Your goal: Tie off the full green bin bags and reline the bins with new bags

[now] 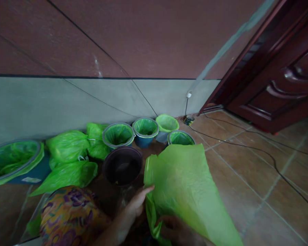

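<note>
A large light-green plastic bag (pixel 187 184) is spread out in front of me, its upper end reaching up toward the buckets. My left hand (pixel 136 205) is at the bag's left edge, with one finger stretched along it and the others partly hidden; it appears to pinch the plastic. Lower down, my right hand (pixel 176 229) is closed on gathered folds of the same bag. That hand is dark and somewhat blurred. Just left of the bag stands a dark round basin (pixel 122 167).
Several bag-lined buckets, including a blue one (pixel 145 138) and a white one (pixel 166 128), stand by the wall. Filled green bags (pixel 68 147) lie beside a big lined tub (pixel 32 174). A small can (pixel 188 120) and a black cable (pixel 259 152) are on the tiles near the door (pixel 279 92).
</note>
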Motion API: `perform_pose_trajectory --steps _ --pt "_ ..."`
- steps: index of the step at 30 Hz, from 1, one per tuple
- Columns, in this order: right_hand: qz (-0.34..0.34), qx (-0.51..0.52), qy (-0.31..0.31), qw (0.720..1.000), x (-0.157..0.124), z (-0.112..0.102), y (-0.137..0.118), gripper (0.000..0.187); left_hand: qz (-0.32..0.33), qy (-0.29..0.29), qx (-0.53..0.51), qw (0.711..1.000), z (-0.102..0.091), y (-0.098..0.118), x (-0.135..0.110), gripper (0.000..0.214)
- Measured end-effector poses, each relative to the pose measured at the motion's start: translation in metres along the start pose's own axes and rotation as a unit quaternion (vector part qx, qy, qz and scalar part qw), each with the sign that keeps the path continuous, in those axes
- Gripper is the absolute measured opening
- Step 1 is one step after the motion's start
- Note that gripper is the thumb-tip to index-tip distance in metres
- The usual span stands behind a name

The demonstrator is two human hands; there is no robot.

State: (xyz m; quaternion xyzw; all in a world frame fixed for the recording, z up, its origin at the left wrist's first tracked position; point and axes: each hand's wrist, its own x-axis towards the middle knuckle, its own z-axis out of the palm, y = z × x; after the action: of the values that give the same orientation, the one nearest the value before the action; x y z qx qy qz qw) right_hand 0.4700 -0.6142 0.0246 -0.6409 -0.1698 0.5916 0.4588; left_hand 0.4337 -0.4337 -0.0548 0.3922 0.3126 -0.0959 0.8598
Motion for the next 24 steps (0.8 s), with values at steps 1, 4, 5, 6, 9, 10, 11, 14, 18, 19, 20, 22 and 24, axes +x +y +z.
perform_pose_trajectory --steps 1,4,5,6,9,10,11,14,18,19,20,22,24 --pt "-0.015 -0.068 0.004 0.998 -0.009 -0.003 -0.010 0.018 -0.008 0.011 -0.011 1.000 0.003 -0.002 0.001 0.036" --pt "-0.089 -0.189 0.098 0.973 -0.033 -0.015 -0.052 0.028 0.010 0.008 -0.011 1.000 0.006 -0.005 0.002 0.030" --pt "-0.124 -0.211 0.151 0.958 -0.037 -0.021 -0.065 0.028 0.022 -0.002 -0.012 1.000 0.006 -0.005 0.002 0.032" --pt "-0.164 -0.235 0.203 0.936 -0.037 -0.029 -0.075 0.029 0.032 -0.012 -0.014 0.999 0.005 -0.005 0.002 0.034" --pt "-0.251 -0.356 0.326 0.839 -0.015 -0.058 -0.075 0.041 0.040 0.006 -0.024 0.999 0.001 0.000 -0.001 0.036" --pt "-0.258 -0.384 0.354 0.813 -0.001 -0.068 -0.066 0.045 0.039 0.020 -0.027 0.999 -0.001 0.003 -0.003 0.036" --pt "-0.254 -0.402 0.373 0.797 0.013 -0.077 -0.054 0.049 0.041 0.034 -0.033 0.998 -0.005 0.006 -0.005 0.036" --pt "-0.240 -0.414 0.414 0.775 0.049 -0.097 -0.017 0.054 0.060 0.040 -0.055 0.996 -0.016 0.016 -0.011 0.039" --pt "-0.253 -0.345 0.426 0.797 0.067 -0.113 0.004 0.060 0.071 0.029 -0.081 0.994 -0.028 0.029 -0.015 0.037" --pt "-0.254 -0.318 0.430 0.806 0.068 -0.118 0.005 0.061 0.070 0.029 -0.086 0.993 -0.030 0.032 -0.015 0.036" --pt "-0.251 -0.288 0.440 0.813 0.068 -0.124 0.007 0.063 0.067 0.026 -0.089 0.993 -0.031 0.034 -0.015 0.035" --pt "-0.227 -0.211 0.474 0.824 0.070 -0.136 0.014 0.067 0.063 0.025 -0.086 0.994 -0.034 0.038 -0.015 0.035" --pt "-0.194 -0.109 0.489 0.844 0.072 -0.146 0.024 0.070 0.062 0.030 -0.078 0.995 -0.037 0.041 -0.015 0.034"
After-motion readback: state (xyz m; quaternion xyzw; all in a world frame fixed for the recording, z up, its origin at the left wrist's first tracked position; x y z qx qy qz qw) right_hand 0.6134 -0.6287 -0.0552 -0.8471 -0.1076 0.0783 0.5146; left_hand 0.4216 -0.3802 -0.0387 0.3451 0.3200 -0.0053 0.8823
